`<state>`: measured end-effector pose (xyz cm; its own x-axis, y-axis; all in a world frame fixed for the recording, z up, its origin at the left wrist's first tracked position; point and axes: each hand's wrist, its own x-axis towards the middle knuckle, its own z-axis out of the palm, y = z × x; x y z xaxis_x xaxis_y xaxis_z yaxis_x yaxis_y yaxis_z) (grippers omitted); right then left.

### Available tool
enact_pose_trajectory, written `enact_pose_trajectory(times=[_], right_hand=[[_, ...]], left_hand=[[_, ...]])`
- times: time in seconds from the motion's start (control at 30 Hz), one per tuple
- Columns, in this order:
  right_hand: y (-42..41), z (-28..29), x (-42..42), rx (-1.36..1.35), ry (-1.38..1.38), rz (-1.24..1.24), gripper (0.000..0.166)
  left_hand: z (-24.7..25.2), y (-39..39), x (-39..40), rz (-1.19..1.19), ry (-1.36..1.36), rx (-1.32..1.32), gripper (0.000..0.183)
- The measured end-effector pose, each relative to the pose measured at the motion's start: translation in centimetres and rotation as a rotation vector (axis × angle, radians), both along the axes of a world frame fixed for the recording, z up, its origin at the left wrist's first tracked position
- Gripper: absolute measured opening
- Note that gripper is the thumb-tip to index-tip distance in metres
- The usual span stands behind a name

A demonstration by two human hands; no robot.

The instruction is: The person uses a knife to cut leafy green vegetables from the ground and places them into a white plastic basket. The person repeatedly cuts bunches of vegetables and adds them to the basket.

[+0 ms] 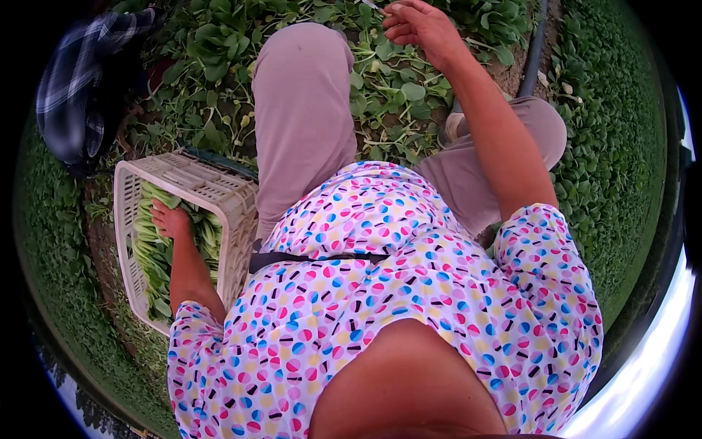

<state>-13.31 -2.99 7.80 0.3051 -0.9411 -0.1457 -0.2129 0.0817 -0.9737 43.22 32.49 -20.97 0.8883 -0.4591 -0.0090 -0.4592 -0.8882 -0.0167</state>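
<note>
My left hand (171, 218) is inside a white plastic crate (241, 206), laid on the cut leafy greens. Its fingers touch the pale stems, but whether they grip any is not clear. The greens (151, 241), with light green stalks and dark leaves, are packed in rows in the crate. At the top of the view, my right hand (419, 27) is closed around a thin tool, with a narrow metal blade (370, 4) showing past the fingers; it looks like a small knife, partly cut off by the frame. Growing leafy greens (411, 90) lie below that hand.
Another person in a dark plaid sleeve (82, 82) works at the upper left, close to the crate. A dark hose (533, 55) runs along the soil at the right, beside a dense bed of greens (603, 153). My bent knees (304, 82) flank the plants.
</note>
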Motion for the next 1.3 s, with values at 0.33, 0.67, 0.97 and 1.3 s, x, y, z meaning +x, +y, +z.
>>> enact_pose_trajectory(times=[0.33, 0.67, 0.97, 1.3], right_hand=[[-3.8, 1.4, -4.2, -0.059, -0.48, -0.325, 0.018], [0.8, 7.4, -8.5, -0.213, -0.753, -0.357, 0.02], [-0.2, 10.5, -10.0, -0.247, -0.723, -0.316, 0.021], [8.1, 8.5, -9.7, -0.133, -0.778, -0.516, 0.028]], left_hand=[[4.6, 1.5, 15.9, -0.43, 0.072, -0.15, 0.059], [24.2, -10.8, -10.4, -0.311, 0.358, -1.261, 0.048], [28.1, -24.9, -34.5, -0.922, 1.463, -0.906, 0.04], [-2.9, -14.2, -40.8, -1.331, 1.443, 0.968, 0.029]])
